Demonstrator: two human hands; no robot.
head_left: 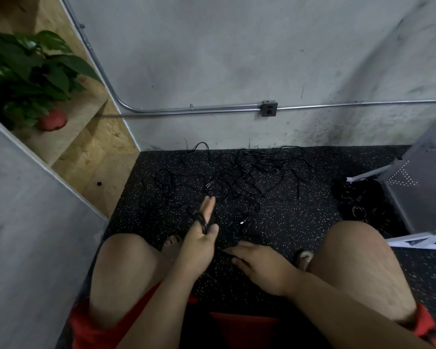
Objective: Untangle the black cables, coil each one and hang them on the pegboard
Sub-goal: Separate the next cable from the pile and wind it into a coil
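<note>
My left hand point(199, 245) is raised between my knees, fingers straight and pressed together and pointing ahead, with a few black loops point(202, 221) of cable wound round them; the thumb sticks out to the side. From the loops the cable's free run seems to lead forward, its long axis pointing at the tangle point(239, 177) spread on the floor point(300, 222) straight ahead, near the wall. My right hand point(259, 265) lies low and flat just beside the left, fingers stretched toward it; whether they touch a cable I cannot tell. I judge the right the nearer hand to feed the next turn. The pegboard point(428, 170) stands well off to my right, a dark heap point(363, 200), seemingly cable, at its foot
</note>
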